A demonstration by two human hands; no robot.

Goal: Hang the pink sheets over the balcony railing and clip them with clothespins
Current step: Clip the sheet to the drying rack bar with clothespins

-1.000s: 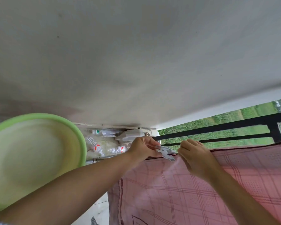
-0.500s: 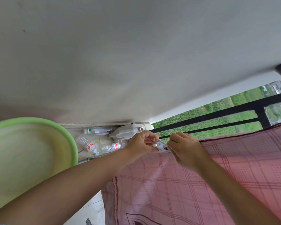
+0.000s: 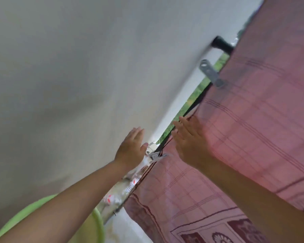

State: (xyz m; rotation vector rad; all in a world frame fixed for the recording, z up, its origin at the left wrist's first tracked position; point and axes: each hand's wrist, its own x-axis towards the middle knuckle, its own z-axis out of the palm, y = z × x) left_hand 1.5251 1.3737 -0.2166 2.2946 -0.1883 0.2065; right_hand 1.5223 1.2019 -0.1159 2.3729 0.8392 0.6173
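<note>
1. While the view is steeply tilted and slightly blurred, the pink sheet [image 3: 244, 137] hangs draped over the black balcony railing [image 3: 197, 100], filling the right half of the frame.
2. Left hand [image 3: 131, 149]: fingers straight and together, holding nothing; its thumb side lies just beside the near clothespin [image 3: 157, 156], though contact cannot be judged.
3. Right hand [image 3: 189, 141]: fingers extended and slightly spread, palm lying against the sheet near its top edge, gripping nothing.
4. Near clothespin: pale grey, clipped on the sheet's top edge at the railing, between the two hands.
5. Far clothespin [image 3: 211, 72]: grey, clipped on the same edge farther along the railing, well apart from both hands.
6. Green basin [image 3: 96, 223]: at lower left, partly hidden by the left forearm.
7. Plastic bottles [image 3: 111, 199]: lying on the floor beside the sheet's left edge.
</note>
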